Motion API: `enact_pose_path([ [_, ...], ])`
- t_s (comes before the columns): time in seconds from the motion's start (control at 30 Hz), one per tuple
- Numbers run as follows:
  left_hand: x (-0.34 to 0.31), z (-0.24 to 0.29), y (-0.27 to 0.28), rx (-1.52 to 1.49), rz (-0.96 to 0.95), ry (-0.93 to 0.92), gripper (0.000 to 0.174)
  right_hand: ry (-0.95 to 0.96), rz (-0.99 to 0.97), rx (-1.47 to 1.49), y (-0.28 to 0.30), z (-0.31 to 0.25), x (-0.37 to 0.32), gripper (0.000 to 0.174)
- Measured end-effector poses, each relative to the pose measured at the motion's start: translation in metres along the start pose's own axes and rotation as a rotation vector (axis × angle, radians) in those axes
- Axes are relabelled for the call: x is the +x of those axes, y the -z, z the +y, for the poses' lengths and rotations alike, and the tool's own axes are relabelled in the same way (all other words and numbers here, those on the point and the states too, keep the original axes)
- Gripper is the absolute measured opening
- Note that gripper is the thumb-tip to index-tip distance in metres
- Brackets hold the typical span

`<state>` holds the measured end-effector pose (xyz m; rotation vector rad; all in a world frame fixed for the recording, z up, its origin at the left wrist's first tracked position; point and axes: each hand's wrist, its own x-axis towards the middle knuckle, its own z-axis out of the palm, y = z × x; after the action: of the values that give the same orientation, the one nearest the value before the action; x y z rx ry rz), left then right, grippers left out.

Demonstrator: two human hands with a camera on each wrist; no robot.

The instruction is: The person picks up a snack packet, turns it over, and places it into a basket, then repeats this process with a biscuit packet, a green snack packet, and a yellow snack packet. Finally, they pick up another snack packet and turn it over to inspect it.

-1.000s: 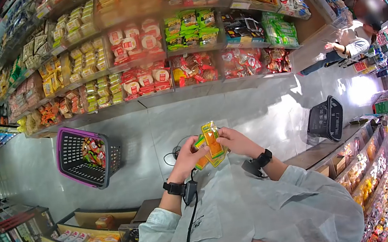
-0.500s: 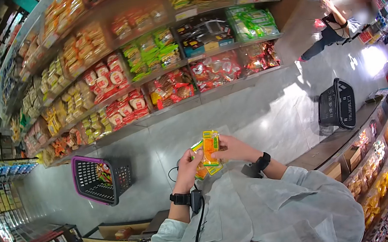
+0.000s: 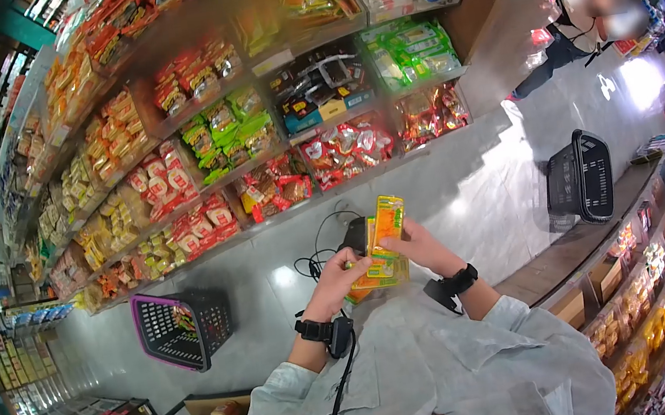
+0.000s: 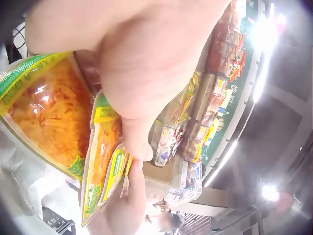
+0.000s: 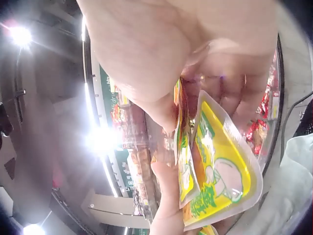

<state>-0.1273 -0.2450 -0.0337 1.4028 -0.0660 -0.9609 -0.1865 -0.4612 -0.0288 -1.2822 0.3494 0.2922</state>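
In the head view, both hands hold several flat yellow-and-green food packets (image 3: 389,221) in front of the shirt, overlapping like a fan. My left hand (image 3: 338,281) pinches the lower packets at their left edge with the thumb on top. Higher up, my right hand (image 3: 422,248) grips the front packet from the right, its thumb across the face. Orange shredded food shows through the window of a large packet (image 4: 49,112) in the left wrist view. A yellow printed packet (image 5: 222,169) hangs beneath the right palm in the right wrist view, beside thinner packets seen edge-on.
Ahead stand tiered shelves of bagged snacks (image 3: 240,140). A purple-rimmed basket (image 3: 212,328) with packets inside is on the floor at left, a black basket (image 3: 581,179) at right. Snack bins (image 3: 635,302) line the right side. Another person (image 3: 577,20) stands at far right; a cable (image 3: 315,264) loops near my left hand.
The head view has turned, so the shelves slant and shift left. The packets sit a little further right, still in both hands. The other person has come nearer the shelf end.
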Motion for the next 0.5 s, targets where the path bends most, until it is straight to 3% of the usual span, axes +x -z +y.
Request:
enact_pose_path([
  [0.23,0.113,0.038,0.017,-0.042,-0.14,0.17,0.017,0.08,0.281,-0.037,0.048,-0.04,0.049,0.046],
  [0.43,0.191,0.112,0.024,0.123,-0.444,-0.004,0.031,-0.002,0.418,0.179,0.073,-0.101,0.09,0.052],
  [0.5,0.211,0.124,0.032,0.133,-0.512,0.001,0.04,0.055,0.399,0.099,0.081,-0.112,0.107,0.056],
])
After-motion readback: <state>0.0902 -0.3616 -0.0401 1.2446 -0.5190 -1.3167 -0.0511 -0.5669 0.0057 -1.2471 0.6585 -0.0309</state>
